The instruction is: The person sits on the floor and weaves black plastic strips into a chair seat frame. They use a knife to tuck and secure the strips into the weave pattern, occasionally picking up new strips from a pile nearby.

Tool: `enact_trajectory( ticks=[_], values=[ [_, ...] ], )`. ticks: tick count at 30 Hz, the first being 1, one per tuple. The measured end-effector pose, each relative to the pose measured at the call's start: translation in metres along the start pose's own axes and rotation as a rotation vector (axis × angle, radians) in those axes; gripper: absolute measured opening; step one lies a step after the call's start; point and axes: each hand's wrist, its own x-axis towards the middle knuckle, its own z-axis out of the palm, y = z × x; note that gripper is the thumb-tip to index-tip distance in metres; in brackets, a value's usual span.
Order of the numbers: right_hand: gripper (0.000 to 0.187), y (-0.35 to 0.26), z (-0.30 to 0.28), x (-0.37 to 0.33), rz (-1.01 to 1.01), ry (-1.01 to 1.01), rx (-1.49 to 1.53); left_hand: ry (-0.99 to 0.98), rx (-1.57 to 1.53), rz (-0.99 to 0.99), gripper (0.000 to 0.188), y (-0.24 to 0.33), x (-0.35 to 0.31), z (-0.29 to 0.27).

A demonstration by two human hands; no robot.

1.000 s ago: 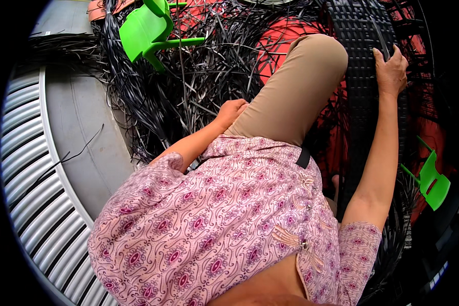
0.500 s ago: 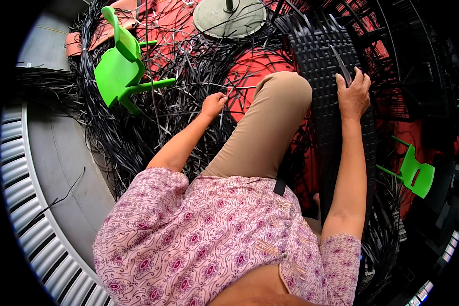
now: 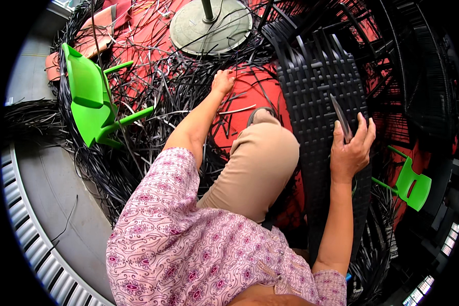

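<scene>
My right hand (image 3: 351,152) grips a narrow, pointed grey blade (image 3: 340,115), its tip angled up and away. It is over a panel woven from flat black strips (image 3: 319,84), which stretches along my right side. Loose strip ends stick out at the panel's far edge. My left hand (image 3: 223,81) is out ahead, closed, above the pile of loose black strips (image 3: 181,86) left of the panel. What its fingers hold, if anything, is too small to make out.
A red mat (image 3: 252,84) lies under the strips. At the left is a green plastic chair (image 3: 89,84), with another green chair (image 3: 414,183) at the right. A round grey base with a pole (image 3: 209,33) stands ahead. Black woven frames (image 3: 423,76) crowd the right side.
My left hand has reached farther ahead over the strips. My right hand, with the blade, sits lower in view against the woven panel. The whole view has shifted as well.
</scene>
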Motion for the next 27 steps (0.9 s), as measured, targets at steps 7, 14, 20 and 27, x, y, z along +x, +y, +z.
enact_trajectory(
  ticks=[7,14,20,27],
  values=[
    [0.060,0.001,0.004,0.003,-0.028,-0.022,-0.009,0.294,0.162,0.171,0.032,0.003,0.100,-0.032],
    [0.066,0.002,0.007,0.003,-0.029,-0.046,0.033,0.448,0.296,0.067,0.036,-0.036,0.141,-0.052],
    [0.072,0.000,0.007,0.005,0.001,-0.062,0.018,0.126,0.500,-0.304,0.065,-0.070,0.179,-0.112],
    [0.056,0.005,0.011,0.005,-0.029,-0.037,0.096,-0.078,0.540,-0.280,0.080,-0.098,0.209,-0.106]
  ],
)
